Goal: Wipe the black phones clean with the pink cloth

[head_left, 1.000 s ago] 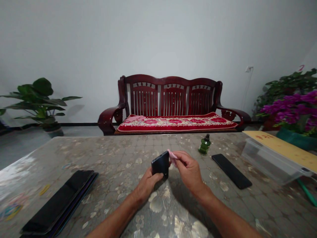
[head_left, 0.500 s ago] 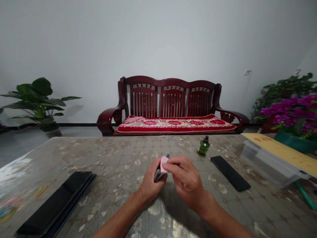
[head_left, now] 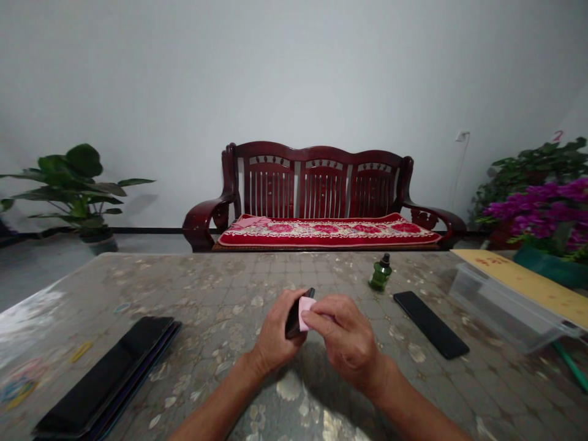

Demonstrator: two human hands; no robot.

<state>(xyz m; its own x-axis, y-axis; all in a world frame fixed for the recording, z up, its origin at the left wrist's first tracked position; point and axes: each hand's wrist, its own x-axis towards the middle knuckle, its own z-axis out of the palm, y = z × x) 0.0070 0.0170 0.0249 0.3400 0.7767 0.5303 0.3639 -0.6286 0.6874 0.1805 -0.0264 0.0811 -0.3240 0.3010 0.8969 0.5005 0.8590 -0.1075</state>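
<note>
My left hand (head_left: pixel 277 329) is closed around a dark, flat phone (head_left: pixel 293 317), which is tilted on its edge above the middle of the table. Between the fingertips of my right hand (head_left: pixel 345 335) is a small pink cloth (head_left: pixel 305 311), pressed against the phone's edge and face. My fingers and the cloth hide much of the phone. Nearest to my right hand on the table are a small green bottle (head_left: pixel 380 274) with a black cap and a black phone (head_left: pixel 430 323) lying flat.
At the left lies a stack of dark phones (head_left: pixel 108 373), with coloured rubber bands (head_left: pixel 21 386) beside it. A clear plastic box (head_left: pixel 500 312) under a yellow board (head_left: pixel 523 278) stands at the right, near purple flowers (head_left: pixel 546 211). Beyond the patterned table (head_left: pixel 206 275) is a wooden bench (head_left: pixel 321 153).
The phone in my left hand has turned so more of its dark face shows. My right hand and the pink cloth have shifted slightly down. The whole view has moved a little.
</note>
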